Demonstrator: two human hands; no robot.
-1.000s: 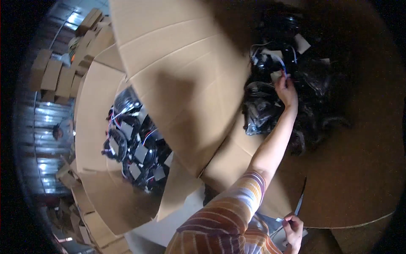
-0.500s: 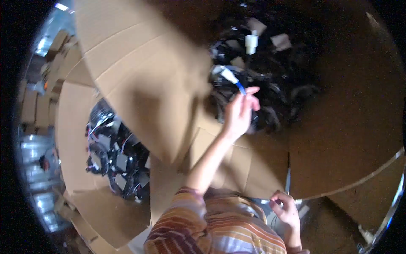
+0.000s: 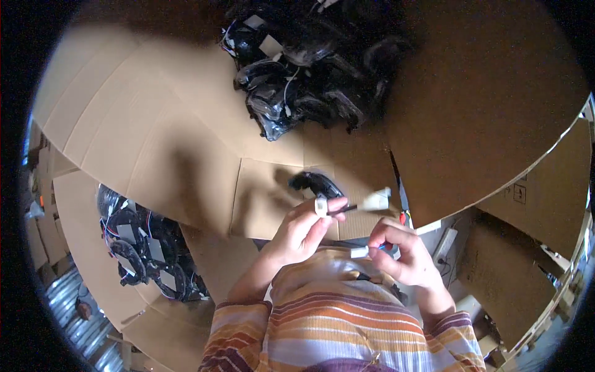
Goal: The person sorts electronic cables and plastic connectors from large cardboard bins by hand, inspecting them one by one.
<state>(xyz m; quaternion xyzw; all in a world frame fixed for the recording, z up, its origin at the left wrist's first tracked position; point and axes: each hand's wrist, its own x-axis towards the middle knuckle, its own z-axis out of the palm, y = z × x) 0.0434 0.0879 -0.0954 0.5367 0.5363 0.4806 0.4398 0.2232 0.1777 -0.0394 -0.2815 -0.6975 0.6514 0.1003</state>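
The left grip (image 3: 296,234) is pinching a small white plug (image 3: 320,207) between its thumb and fingers. A short dark wire (image 3: 348,209) is poking out to the right of the left grip, and a blurry white piece (image 3: 375,199) is showing near the wire's end. A shiny black bundle (image 3: 317,183) is showing just past the left grip, but nobody can tell if the grip is holding it.

The right grip (image 3: 408,255) is pinching another white plug (image 3: 359,252), which is pointing toward the left grip. A bit of colored wire (image 3: 387,247) is peeking out by its fingers. The two grips are staying near each other without touching.

Past both grips, a big cardboard box (image 3: 266,198) is standing open. Lots of black things (image 3: 322,80) are lying inside it in a heap, with some pale cards among them. Well to the left of the left grip, another box (image 3: 77,232) is holding black loops (image 3: 127,255) with gray cards and thin wires. To the right of the right grip, a long white strip (image 3: 444,243) is lying near a brown box (image 3: 505,263).
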